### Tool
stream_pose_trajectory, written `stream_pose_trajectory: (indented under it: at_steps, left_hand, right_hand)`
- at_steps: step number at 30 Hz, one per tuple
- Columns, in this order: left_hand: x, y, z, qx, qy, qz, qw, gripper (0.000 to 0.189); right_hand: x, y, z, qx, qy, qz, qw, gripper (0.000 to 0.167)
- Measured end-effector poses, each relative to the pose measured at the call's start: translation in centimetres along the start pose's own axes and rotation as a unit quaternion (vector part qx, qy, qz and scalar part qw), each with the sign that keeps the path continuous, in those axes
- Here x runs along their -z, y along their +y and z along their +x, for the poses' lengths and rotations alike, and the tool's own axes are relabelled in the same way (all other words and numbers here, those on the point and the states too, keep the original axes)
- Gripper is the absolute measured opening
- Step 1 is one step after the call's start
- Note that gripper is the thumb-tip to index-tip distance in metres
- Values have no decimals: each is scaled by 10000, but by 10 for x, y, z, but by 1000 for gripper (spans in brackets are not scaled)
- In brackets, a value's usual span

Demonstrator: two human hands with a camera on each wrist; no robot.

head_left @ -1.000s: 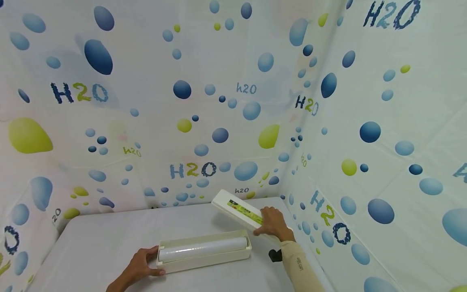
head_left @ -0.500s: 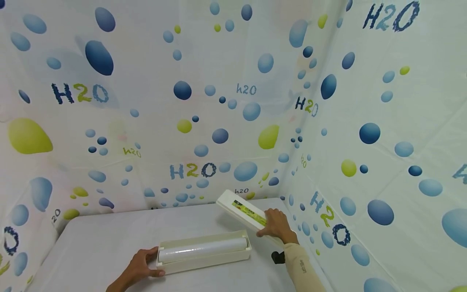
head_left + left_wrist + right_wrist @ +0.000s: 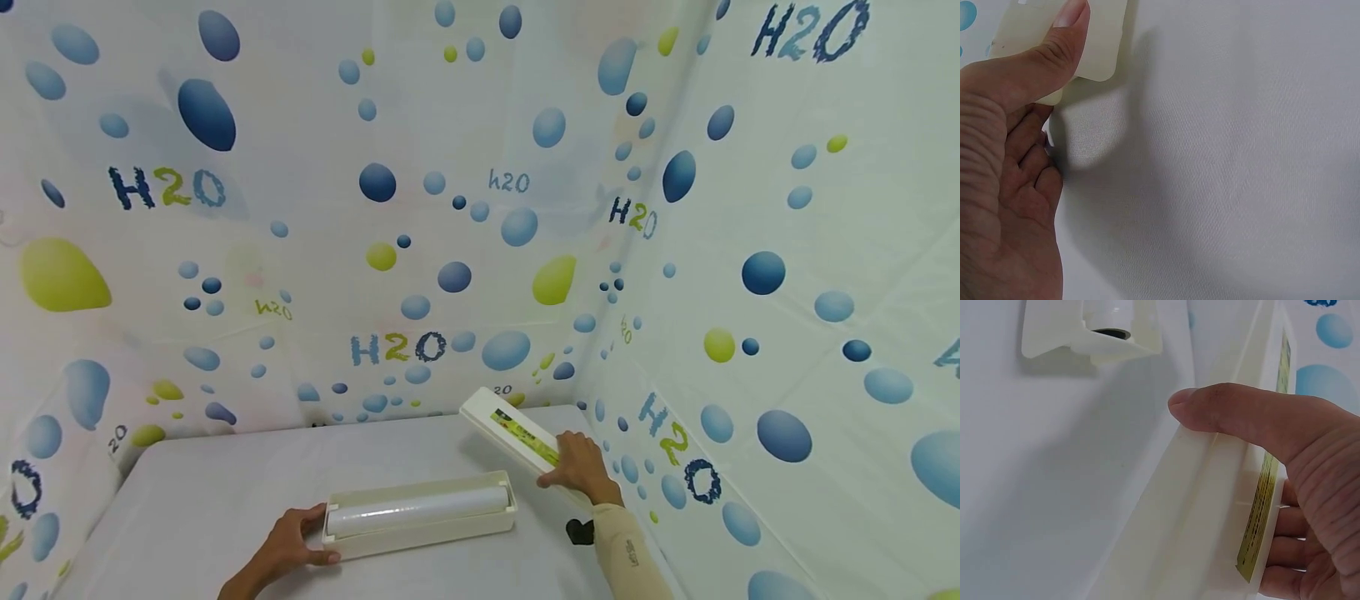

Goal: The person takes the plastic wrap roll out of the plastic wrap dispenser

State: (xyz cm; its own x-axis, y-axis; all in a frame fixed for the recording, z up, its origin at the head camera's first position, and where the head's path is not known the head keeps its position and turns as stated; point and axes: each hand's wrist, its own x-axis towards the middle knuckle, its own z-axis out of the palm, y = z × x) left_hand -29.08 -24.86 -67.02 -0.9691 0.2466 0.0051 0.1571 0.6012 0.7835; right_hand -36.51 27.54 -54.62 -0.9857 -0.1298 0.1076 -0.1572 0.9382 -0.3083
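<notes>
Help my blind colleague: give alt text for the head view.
A right hand holds a long white lid with a green label, tilted near an open cream rectangular box holding a shiny white roll; a left hand grips the box's left end.

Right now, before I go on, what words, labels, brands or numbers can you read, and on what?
"H2O": repeated on the back sheet and right sheet.
"h2O": smaller, on the back sheet.
"2O": partial, on the back sheet, seen just past the lid.
Label on the lid: too small and blurred to read.
Sleeve: print too blurred to read.
</notes>
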Motion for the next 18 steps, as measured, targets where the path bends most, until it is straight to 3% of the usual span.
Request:
stream_pose_trajectory:
  at_steps: [18]
  left_hand:
    - [-1,0,2,54,-53,15,10000,100]
  right_hand:
    - [-4,29,-19,-400,142,45,9991,64]
